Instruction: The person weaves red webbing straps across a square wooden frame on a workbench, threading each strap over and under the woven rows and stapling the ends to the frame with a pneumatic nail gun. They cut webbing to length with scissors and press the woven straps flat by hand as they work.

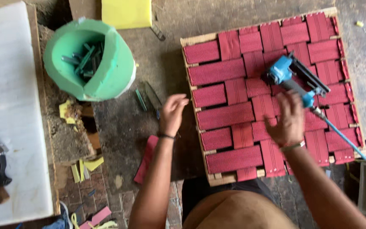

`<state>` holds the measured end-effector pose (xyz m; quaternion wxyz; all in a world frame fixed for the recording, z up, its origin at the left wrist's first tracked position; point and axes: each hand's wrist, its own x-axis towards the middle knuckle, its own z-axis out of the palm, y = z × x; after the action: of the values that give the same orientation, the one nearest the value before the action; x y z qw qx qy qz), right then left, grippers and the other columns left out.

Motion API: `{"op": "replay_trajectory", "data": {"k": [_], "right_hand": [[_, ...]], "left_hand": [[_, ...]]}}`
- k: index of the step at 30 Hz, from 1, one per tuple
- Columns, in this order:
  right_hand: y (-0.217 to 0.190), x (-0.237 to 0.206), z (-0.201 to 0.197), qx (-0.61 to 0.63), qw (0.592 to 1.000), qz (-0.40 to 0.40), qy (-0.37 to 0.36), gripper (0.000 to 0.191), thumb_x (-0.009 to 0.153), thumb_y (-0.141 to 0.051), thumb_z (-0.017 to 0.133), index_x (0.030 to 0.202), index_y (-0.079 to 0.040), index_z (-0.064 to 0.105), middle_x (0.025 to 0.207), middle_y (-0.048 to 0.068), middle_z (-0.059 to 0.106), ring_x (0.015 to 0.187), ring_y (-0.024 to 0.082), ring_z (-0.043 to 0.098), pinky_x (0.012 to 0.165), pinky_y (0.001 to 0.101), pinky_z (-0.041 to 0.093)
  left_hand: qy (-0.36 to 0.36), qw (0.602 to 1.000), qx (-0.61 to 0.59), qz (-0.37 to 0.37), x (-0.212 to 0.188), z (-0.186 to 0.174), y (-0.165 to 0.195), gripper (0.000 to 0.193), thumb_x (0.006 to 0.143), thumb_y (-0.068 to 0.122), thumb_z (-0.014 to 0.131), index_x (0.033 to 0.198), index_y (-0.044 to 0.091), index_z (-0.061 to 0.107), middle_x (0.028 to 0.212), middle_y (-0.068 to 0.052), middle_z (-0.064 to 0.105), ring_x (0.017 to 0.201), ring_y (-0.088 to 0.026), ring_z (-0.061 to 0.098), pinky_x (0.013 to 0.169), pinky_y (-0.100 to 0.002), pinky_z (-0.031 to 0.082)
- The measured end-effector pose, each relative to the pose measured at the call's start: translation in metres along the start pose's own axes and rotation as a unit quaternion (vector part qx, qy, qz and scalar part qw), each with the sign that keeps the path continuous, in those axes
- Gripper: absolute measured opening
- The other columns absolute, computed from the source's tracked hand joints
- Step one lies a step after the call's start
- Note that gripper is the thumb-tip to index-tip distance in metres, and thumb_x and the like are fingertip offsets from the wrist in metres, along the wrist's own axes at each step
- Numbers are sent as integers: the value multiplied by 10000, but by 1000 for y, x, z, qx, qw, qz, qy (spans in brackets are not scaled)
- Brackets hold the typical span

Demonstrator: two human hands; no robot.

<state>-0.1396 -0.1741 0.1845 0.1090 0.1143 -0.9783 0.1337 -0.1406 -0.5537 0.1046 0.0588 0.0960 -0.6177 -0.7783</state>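
We have a square wooden frame [200, 40] lying flat on the workbench [149, 123], and red webbing [234, 114] is woven across it in both directions — the weave looks complete, with strips covering the whole opening. Our right hand [289, 121] rests over the frame with the fingers loosely spread, reaching for the blue staple gun [295, 78] that lies on the webbing just above it; the hand is touching or nearly touching the handle, not yet gripping it. A blue hose [348, 144] runs from the gun off to the right. Our left hand [172, 112] hovers open and empty just beside the frame's left edge. As we judge it, the weaving is done and what is left is fastening the strip ends along the edges — we cannot tell how many are already stapled. A green foam tub [111, 76] of staple strips stands well apart on the left.
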Motion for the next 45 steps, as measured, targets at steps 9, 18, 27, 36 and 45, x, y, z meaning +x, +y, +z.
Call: {"op": "replay_trajectory", "data": {"k": [9, 18, 27, 36, 45], "right_hand": [[-70, -120, -2, 156, 983, 6, -93, 996, 625, -423, 882, 1453, -76, 450, 1556, 279, 336, 1440, 485, 344, 1165, 579, 347], [-74, -128, -10, 64, 984, 4, -169, 1121, 589, -541, 947, 1443, -65, 398, 1489, 266, 336, 1417, 418, 300, 1111, 625, 261], [-33, -151, 2, 73, 986, 73, -134, 1036, 750, -545, 796, 1539, -43, 350, 1591, 222, 315, 1479, 375, 293, 1244, 545, 271], [-75, -159, 12, 96, 983, 23, -158, 1160, 650, -666, 853, 1483, -30, 358, 1573, 215, 272, 1497, 365, 216, 1220, 579, 136], [-50, -167, -26, 175, 968, 12, -180, 1040, 655, -566, 880, 1449, -59, 439, 1509, 201, 377, 1414, 361, 368, 1170, 501, 298]], "left_hand": [[243, 800, 546, -56, -184, -77, 28, 824, 747, 332, 886, 1393, 16, 484, 1371, -238, 550, 1317, -422, 476, 1105, -517, 393], [209, 727, 646, -102, -232, -67, -7, 768, 716, 386, 910, 1332, 82, 565, 1332, -181, 585, 1252, -397, 556, 1063, -503, 454], [194, 742, 637, -78, -277, -49, -7, 455, 797, 109, 765, 1228, 173, 632, 1218, -178, 600, 1146, -403, 595, 909, -512, 517], [239, 813, 516, 126, -359, -9, 16, 465, 762, -82, 651, 1188, 105, 637, 1166, -181, 626, 1120, -413, 603, 954, -490, 507], [147, 923, 339, 108, -355, 53, 83, 472, 778, -131, 559, 1197, 71, 641, 1184, -133, 731, 1143, -294, 706, 978, -359, 540]]}}
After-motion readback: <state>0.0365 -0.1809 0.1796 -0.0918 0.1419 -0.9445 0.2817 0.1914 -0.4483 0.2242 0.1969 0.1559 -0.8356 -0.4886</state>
